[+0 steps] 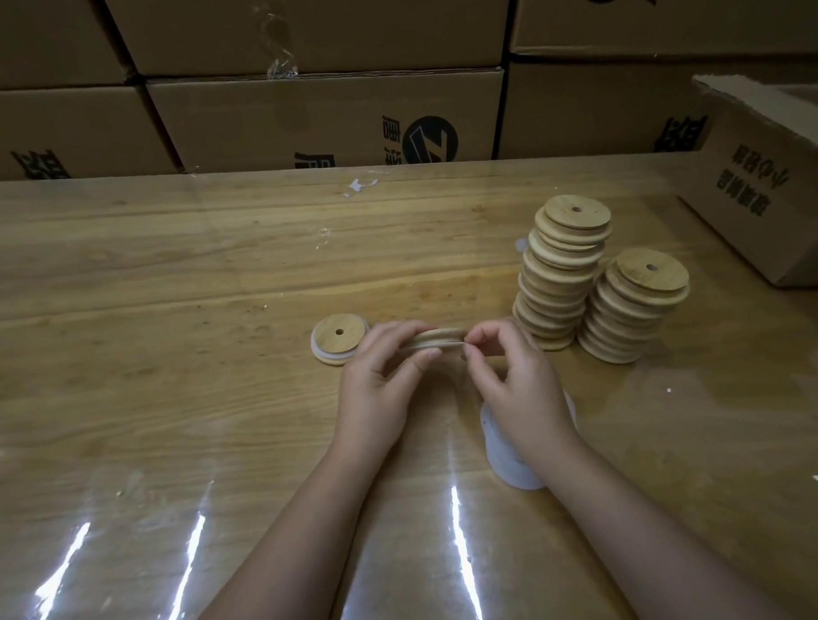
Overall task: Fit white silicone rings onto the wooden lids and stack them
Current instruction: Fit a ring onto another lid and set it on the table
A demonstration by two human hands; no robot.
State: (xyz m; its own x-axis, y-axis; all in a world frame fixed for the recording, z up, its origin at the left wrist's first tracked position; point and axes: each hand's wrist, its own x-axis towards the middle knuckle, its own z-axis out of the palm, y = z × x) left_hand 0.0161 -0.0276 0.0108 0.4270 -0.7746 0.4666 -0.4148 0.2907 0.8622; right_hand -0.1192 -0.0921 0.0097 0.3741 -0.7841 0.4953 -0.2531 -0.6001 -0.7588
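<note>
The left hand (382,374) pinches a round pale wooden lid (439,337) edge-on at the centre of the wooden table (163,297) so the right hand (513,375), at its 3 o'clock, pinching a thin white silicone ring (455,341), can likely seat it round the rim.

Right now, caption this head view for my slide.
Left hand and right hand grip a wooden lid beside two lid stacks.

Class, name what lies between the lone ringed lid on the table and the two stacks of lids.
In the head view, the left hand and right hand hold one wooden lid edge-on there.
</note>
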